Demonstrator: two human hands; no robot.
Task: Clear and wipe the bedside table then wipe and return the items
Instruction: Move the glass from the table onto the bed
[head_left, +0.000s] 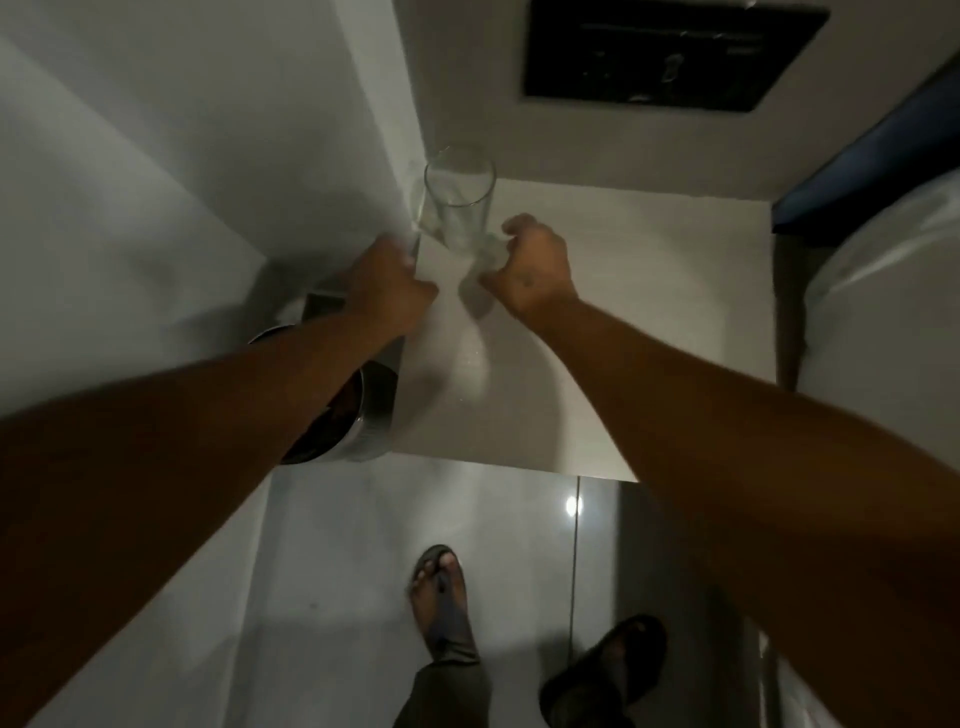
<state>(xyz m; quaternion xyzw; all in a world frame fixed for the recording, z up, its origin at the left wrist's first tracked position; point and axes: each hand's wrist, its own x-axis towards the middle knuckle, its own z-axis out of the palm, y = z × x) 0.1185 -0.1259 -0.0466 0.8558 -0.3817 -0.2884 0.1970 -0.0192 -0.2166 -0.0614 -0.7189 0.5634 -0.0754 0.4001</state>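
A tall clear drinking glass (457, 208) stands at the back left corner of the white bedside table (649, 291), close to the wall. My right hand (530, 270) is curled around the glass's base from the right. My left hand (389, 283) is closed at the table's left edge, just left of the glass's base. Something pale shows at its fingertips, too blurred to tell whether it is a cloth or a reflection. Apart from the glass, I see nothing standing on the tabletop.
A shiny metal bin (358, 415) stands on the floor against the table's left side, partly under my left arm. A bed with a white sheet (883, 322) and dark blue headboard (872, 156) borders the right. A black panel (670, 52) is on the wall behind. My sandalled feet stand on glossy tiles.
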